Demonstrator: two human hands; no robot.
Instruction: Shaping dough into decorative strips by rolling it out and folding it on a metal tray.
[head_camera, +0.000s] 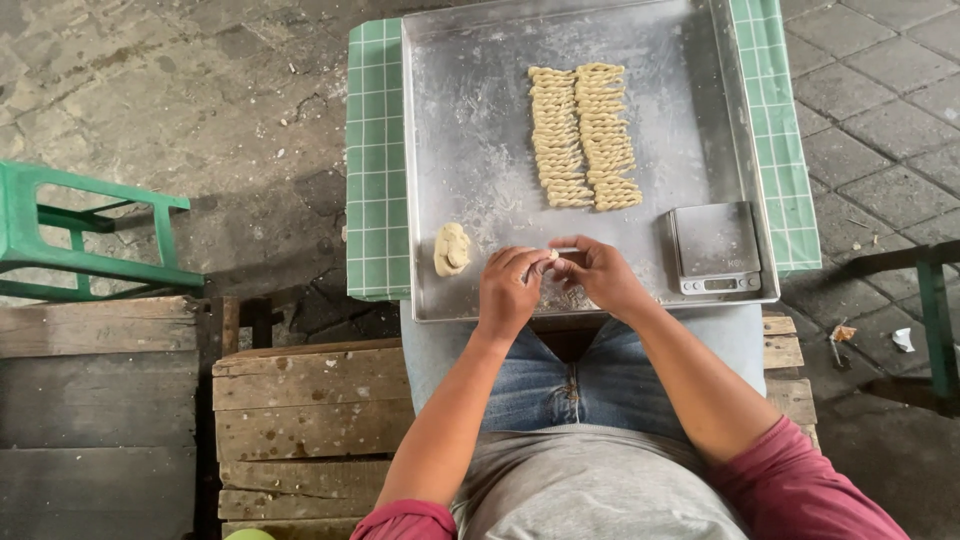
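Pale dough: a small piece (553, 256) sits pinched between the fingertips of both hands, left hand (512, 288) and right hand (600, 276) meeting just above the near edge of the metal tray (470, 150). Its long axis I cannot tell. A dough lump (451, 249) lies left of the left hand; 2 rows of twisted dough sticks (584, 137) lie toward the far edge, a small scale (715, 248) at the near right corner.

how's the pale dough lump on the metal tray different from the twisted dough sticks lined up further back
The pale dough lump is one smooth, rounded blob; the twisted dough sticks are many thin ropes with a spiral twist. The lump lies alone near the steel tray's front left edge, beside the left hand; the sticks lie packed side by side in two neat columns at the tray's middle. Both share the same pale yellow colour and rest on the floured tray.
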